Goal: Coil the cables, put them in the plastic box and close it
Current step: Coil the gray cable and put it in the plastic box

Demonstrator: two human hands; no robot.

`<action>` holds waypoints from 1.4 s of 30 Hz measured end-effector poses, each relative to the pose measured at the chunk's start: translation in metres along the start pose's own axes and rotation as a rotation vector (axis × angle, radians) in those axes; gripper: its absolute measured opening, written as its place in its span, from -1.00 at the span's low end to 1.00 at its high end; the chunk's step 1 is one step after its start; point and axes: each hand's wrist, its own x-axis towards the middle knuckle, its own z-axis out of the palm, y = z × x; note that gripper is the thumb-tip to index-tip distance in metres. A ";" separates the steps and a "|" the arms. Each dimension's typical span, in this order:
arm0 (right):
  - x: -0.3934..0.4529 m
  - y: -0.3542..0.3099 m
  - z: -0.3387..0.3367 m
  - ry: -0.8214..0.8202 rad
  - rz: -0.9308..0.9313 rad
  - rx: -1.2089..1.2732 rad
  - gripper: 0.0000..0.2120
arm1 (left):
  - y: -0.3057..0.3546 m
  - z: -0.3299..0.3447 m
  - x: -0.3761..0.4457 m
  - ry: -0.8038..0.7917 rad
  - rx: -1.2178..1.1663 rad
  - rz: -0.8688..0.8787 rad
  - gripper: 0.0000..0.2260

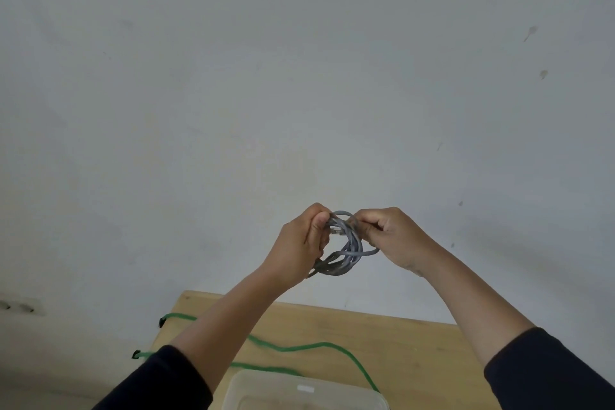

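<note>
Both hands are raised in front of the wall, well above the table [382, 336]. The left hand [299, 246] is closed on the left side of the grey cable [346, 250] coil, and the right hand [392, 236] pinches its upper right, so the loops hang between them. The plastic box [309, 393] sits straight below, at the table's near edge, about midway between the two forearms; lowering the coil should land it there. The green cable [299, 348] lies uncoiled across the table, its ends over the left edge.
</note>
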 end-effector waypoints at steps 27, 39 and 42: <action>0.002 -0.008 0.031 0.173 0.155 0.356 -0.71 | 0.002 0.007 -0.001 0.049 -0.444 -0.204 -0.66; 0.001 -0.016 0.041 0.302 -0.304 -0.314 -0.85 | -0.009 0.001 -0.006 0.100 -0.016 -0.264 -0.71; 0.001 -0.017 0.044 0.247 -0.371 -0.330 -0.94 | -0.012 -0.001 -0.011 0.056 -0.087 -0.289 -0.71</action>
